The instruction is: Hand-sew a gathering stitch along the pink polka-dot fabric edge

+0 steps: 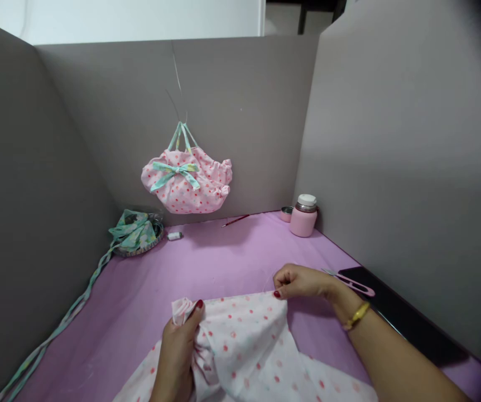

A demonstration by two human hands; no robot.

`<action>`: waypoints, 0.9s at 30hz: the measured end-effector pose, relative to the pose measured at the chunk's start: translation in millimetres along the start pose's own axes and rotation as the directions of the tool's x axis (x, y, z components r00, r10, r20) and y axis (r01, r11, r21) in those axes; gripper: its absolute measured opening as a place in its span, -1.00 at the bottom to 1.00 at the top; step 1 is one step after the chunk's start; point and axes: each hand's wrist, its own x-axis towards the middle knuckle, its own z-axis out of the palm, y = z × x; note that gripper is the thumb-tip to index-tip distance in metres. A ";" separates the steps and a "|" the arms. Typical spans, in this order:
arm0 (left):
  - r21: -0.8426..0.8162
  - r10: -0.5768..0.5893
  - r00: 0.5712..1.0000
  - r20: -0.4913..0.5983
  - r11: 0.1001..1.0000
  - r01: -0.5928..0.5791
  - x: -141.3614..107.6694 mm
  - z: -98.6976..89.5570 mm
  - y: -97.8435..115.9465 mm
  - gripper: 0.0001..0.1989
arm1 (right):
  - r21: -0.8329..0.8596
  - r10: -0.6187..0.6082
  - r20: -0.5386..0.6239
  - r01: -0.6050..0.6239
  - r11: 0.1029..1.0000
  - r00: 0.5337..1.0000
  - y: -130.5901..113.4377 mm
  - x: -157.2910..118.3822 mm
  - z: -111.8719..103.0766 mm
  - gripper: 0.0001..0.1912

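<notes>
White fabric with pink and red dots [249, 340] spreads across the near part of the purple table, its top edge stretched between both hands. My left hand [179, 346] is closed on a gathered, bunched part of it, thumb on top. At the top right corner my right hand [297, 282] pinches the edge between thumb and fingers; a faint thread shows beside it. A yellow bracelet [356, 316] is on the right wrist.
A dotted pink bag [188, 187] hangs at the back panel. Around the table [224, 262] are a basket with green fabric [138, 231], a thread spool [174, 236], a red pencil [235, 220], a pink jar [303, 218], small pink snips [355, 286] and a black flat object [412, 318].
</notes>
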 end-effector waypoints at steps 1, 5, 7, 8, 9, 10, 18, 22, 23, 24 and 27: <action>0.025 0.006 1.000 0.002 1.000 -0.006 -0.7 0.6 0.2 -0.82 | -0.004 0.007 -0.001 -0.007 1.000 1.000 1.8 0.3 0.1 -0.70; 0.099 0.014 1.000 0.024 0.995 -0.016 -5.1 4.8 0.0 -0.78 | -0.015 0.007 -0.128 -0.009 1.000 0.992 6.0 7.2 3.2 -0.78; 0.111 0.029 0.999 0.014 0.993 -0.030 -6.8 6.7 -2.0 -0.74 | -0.016 -0.029 -0.278 0.026 1.000 0.960 1.7 13.4 10.8 -0.81; 0.120 0.044 0.999 0.005 0.992 -0.044 -7.0 7.1 -3.5 -0.73 | -0.016 -0.052 -0.347 0.049 0.999 0.936 -2.3 16.7 17.4 -0.80; 0.134 0.059 0.998 0.003 0.989 -0.059 -6.7 7.1 -5.4 -0.72 | -0.015 -0.070 -0.397 0.070 0.997 0.915 -7.4 19.7 25.8 -0.78; 0.154 0.074 0.997 0.005 0.985 -0.074 -5.8 6.6 -7.5 -0.71 | -0.006 -0.083 -0.418 0.088 0.996 0.905 -13.0 22.2 35.8 -0.76; 0.332 0.077 0.986 0.149 0.935 -0.123 1.2 -0.8 -17.5 -0.67 | 0.124 -0.128 -0.090 0.139 0.983 0.988 -36.7 26.7 89.9 -0.71; 0.262 -0.024 0.989 0.144 0.965 -0.014 -1.4 -0.4 -14.6 -0.72 | 0.152 -0.112 -0.066 0.121 0.981 0.992 -33.1 25.2 81.9 -0.71; 0.243 -0.038 0.990 0.133 0.970 0.004 -1.9 -0.4 -13.9 -0.73 | 0.144 -0.110 -0.058 0.118 0.983 0.992 -32.3 24.9 80.1 -0.72; 0.224 -0.046 0.991 0.124 0.974 0.017 -2.0 -0.5 -13.5 -0.74 | 0.132 -0.110 -0.046 0.115 0.985 0.993 -31.5 24.7 78.8 -0.73; 0.160 -0.065 0.991 0.121 0.986 0.046 0.0 -2.0 -13.8 -0.75 | 0.095 -0.091 -0.007 0.091 0.991 0.996 -29.5 23.7 76.9 -0.78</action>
